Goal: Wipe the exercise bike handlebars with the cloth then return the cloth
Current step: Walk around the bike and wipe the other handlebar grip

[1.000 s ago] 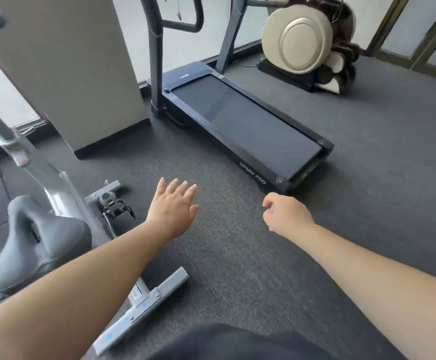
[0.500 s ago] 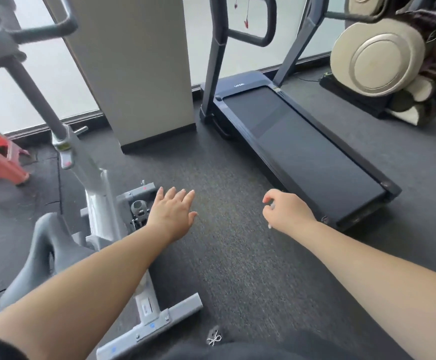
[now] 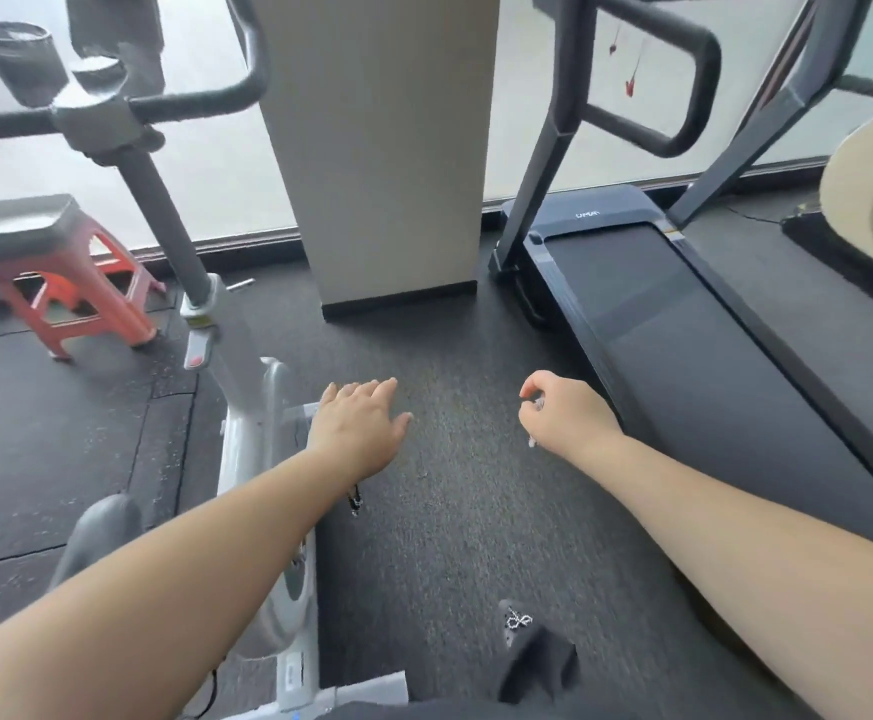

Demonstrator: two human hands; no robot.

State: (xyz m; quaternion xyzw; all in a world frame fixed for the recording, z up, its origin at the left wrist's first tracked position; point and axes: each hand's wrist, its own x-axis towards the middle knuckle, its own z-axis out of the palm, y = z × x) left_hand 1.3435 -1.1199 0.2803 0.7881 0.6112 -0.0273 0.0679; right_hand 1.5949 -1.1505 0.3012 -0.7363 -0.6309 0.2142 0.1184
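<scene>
Dark grey carpeted floor (image 3: 450, 511), black matting at left. Standing on it: exercise bike (image 3: 247, 387), red stool (image 3: 65, 283) behind it, treadmill (image 3: 683, 324) at right. A beige pillar (image 3: 382, 148) rises between bike and treadmill.

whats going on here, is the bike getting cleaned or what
Not yet. A person stands beside the exercise bike, both arms stretched forward. The left hand is open and empty; the right hand is loosely curled, with no cloth showing in it. The handlebars are untouched. A grey cloth-like pad lies on the red stool nearby.
</scene>
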